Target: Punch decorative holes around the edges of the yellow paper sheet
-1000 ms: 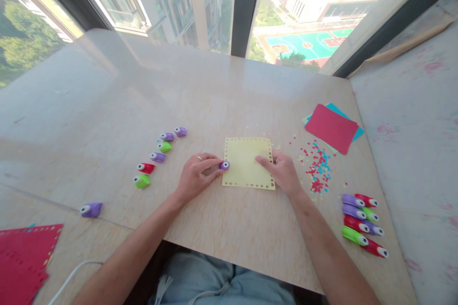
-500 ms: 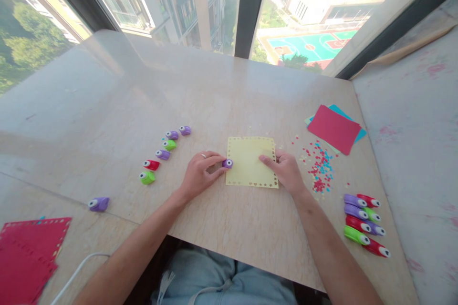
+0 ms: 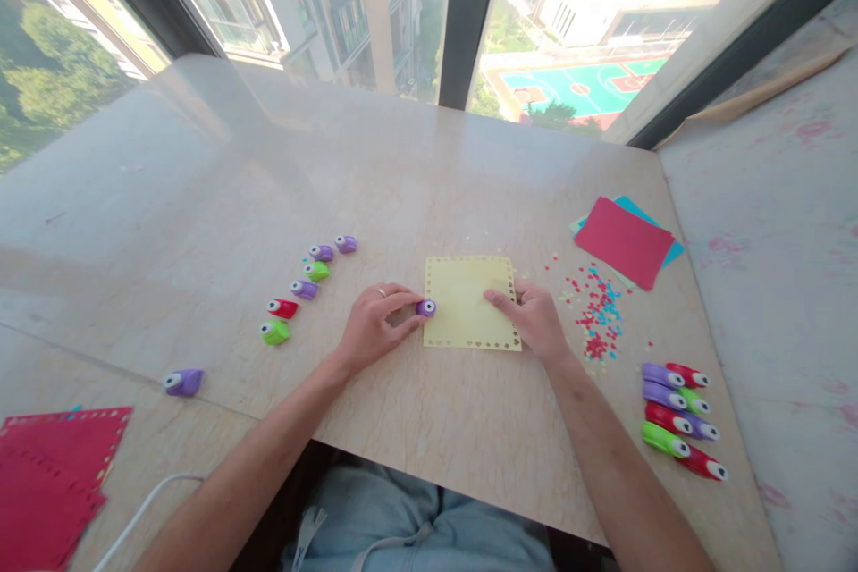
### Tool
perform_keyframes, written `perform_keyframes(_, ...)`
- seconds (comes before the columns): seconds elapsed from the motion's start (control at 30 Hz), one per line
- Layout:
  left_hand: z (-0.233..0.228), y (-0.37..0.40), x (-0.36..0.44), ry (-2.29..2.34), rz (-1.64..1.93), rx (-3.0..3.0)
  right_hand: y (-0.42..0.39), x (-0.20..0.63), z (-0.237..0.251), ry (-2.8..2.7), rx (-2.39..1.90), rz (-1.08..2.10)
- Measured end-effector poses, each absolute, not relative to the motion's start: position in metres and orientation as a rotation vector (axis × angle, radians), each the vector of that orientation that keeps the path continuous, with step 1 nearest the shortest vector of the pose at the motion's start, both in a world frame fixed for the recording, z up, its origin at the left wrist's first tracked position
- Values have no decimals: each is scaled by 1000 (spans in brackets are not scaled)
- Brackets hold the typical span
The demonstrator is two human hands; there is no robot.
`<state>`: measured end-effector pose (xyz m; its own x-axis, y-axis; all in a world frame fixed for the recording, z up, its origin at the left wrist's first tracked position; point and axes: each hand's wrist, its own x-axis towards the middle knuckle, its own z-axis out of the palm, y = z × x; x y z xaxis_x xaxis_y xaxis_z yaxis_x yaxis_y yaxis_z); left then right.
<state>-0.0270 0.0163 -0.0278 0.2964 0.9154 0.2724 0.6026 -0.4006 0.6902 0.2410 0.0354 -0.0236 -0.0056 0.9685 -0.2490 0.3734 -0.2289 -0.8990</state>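
Observation:
A sheet of yellow paper (image 3: 462, 299) lies in front of me, with small shaped holes punched along its edges. My left hand (image 3: 376, 322) grips a small purple craft punch (image 3: 425, 308) between thumb and fingers, and the punch sits at the paper's left edge. At the right edge my right hand (image 3: 534, 315) pinches the paper, thumb on top and the other fingers partly hidden beneath it.
To the left stand several punches (image 3: 282, 309) in a slanting row, with a purple punch (image 3: 183, 382) apart from them. Red punched sheets (image 3: 57, 483) and a white cable (image 3: 144, 505) lie lower left. On the right are coloured cards (image 3: 625, 241), confetti (image 3: 603, 315) and grouped punches (image 3: 680, 416).

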Motion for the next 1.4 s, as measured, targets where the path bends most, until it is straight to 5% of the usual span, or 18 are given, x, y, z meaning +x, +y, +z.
perform_keyframes(0.53,-21,12,-26,1506,1120,1632,36,241,-24,-1385,-1649,1247)
perform_keyframes(0.83,10,40,-25,1436,251,1235,36,241,-25,-1409,-1630,1203)
perform_keyframes(1.4,13,52,-15,1443,151,1212,37,241,-28,-1427,-1590,1185)
